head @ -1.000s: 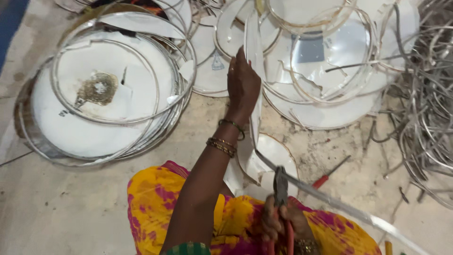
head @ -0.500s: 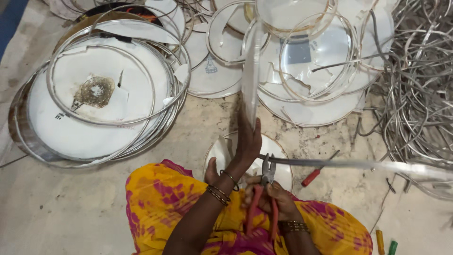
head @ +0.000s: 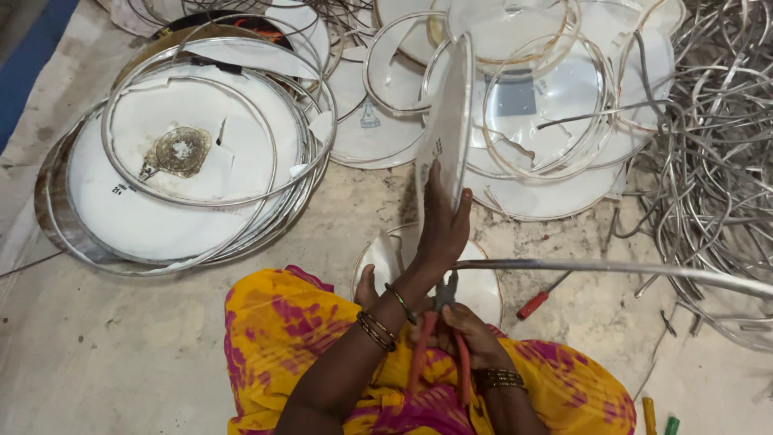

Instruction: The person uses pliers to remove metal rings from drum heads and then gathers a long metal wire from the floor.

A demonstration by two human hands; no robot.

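Concrete floor [head: 121, 362] holds stripped rings; left hand [head: 441, 225] grips an upright disc [head: 445, 121], right hand [head: 471, 330] clasps pliers [head: 441, 338] mid-strip on its metal band [head: 612, 267]

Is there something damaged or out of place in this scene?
Yes. The big white disc on the left is torn and carries a brown stain. A red-handled screwdriver lies loose on the floor. The left hand holds a white disc on edge.
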